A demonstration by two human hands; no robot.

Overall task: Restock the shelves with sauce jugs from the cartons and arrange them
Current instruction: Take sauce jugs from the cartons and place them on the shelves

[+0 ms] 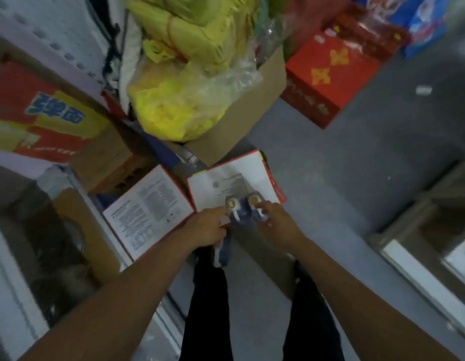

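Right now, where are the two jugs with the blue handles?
In the head view, the two jugs stand low in the middle, on the white-topped carton, with the left hand and right hand on either side.

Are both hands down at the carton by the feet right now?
Yes, the left hand and right hand both reach the near edge of the white-topped carton on the floor, beside two jug caps.

Two cartons [148, 207] [236, 178] side by side before a bag-filled box [241, 118].
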